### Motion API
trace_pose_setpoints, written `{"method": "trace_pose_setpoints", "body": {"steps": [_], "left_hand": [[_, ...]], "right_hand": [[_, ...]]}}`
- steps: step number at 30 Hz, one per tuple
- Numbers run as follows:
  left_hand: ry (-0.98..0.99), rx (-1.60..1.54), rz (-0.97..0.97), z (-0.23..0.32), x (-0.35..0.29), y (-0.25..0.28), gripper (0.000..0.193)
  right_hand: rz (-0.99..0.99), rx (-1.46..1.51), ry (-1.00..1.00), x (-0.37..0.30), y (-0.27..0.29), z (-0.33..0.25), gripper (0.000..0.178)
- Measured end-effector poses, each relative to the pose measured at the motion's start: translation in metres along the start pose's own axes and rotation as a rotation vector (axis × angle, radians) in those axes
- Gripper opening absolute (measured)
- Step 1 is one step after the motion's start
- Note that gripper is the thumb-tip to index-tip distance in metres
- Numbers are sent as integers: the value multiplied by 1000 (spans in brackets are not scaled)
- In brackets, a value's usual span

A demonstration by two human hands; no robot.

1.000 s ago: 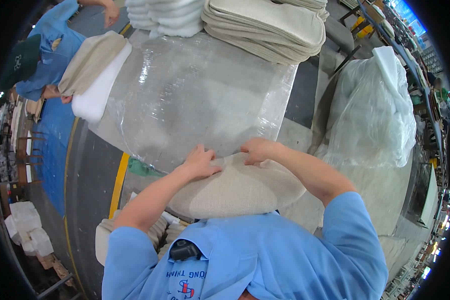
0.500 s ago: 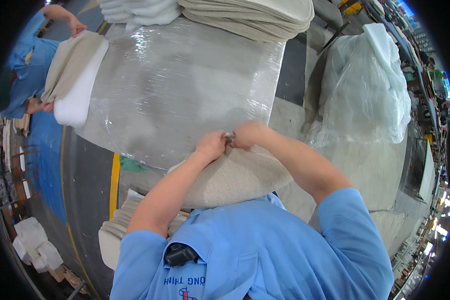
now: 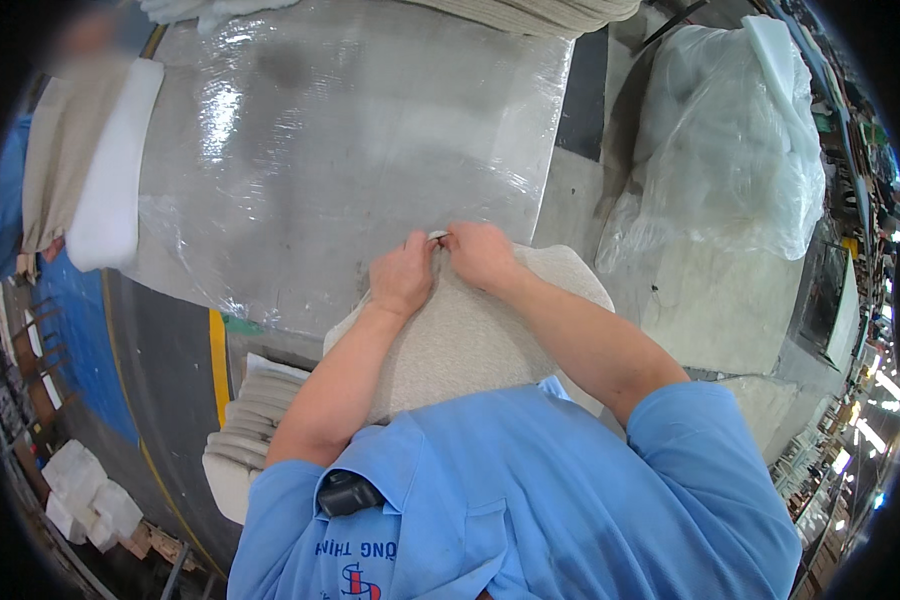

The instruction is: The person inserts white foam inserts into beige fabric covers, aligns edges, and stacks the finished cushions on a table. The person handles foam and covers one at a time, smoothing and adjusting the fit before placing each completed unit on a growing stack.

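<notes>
A beige fabric cushion cover (image 3: 460, 340) lies between my forearms, its near side against my body and its far edge at the table's edge. My left hand (image 3: 402, 275) pinches that far edge, fingers closed on the cloth. Right beside it, my right hand (image 3: 478, 257) grips the same edge, also closed. A small pale bit of the edge shows between the fingertips. What fills the cover is hidden.
A table wrapped in clear plastic film (image 3: 370, 130) stretches ahead. Stacked beige covers (image 3: 530, 12) sit at its far edge. A co-worker at left handles a beige cover over white padding (image 3: 120, 165). A plastic-wrapped bundle (image 3: 730, 140) stands right; folded cushions (image 3: 245, 420) are stacked at lower left.
Both hands, still gripping the cover's edge, have shifted slightly left in the picture. The cover now spreads flatter and farther right. The view has tilted, and the co-worker's piece sits farther left.
</notes>
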State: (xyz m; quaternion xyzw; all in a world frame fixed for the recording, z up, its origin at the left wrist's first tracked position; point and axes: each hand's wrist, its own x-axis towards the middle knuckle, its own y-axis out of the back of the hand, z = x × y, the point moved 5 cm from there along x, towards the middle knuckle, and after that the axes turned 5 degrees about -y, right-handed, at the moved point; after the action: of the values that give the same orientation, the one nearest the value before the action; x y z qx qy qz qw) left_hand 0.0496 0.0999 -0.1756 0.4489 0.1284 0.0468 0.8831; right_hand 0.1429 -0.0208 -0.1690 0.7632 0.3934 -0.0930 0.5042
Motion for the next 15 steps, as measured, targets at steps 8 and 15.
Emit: {"method": "trace_pose_setpoints", "body": {"steps": [8,15], "left_hand": [[-3,11,-39,8,9,5,25],[-81,83,-278,-14,-15,36,33]], "right_hand": [[67,41,-14,-2,-4,11,27],[-56,16,131,-11,15,8,35]]}}
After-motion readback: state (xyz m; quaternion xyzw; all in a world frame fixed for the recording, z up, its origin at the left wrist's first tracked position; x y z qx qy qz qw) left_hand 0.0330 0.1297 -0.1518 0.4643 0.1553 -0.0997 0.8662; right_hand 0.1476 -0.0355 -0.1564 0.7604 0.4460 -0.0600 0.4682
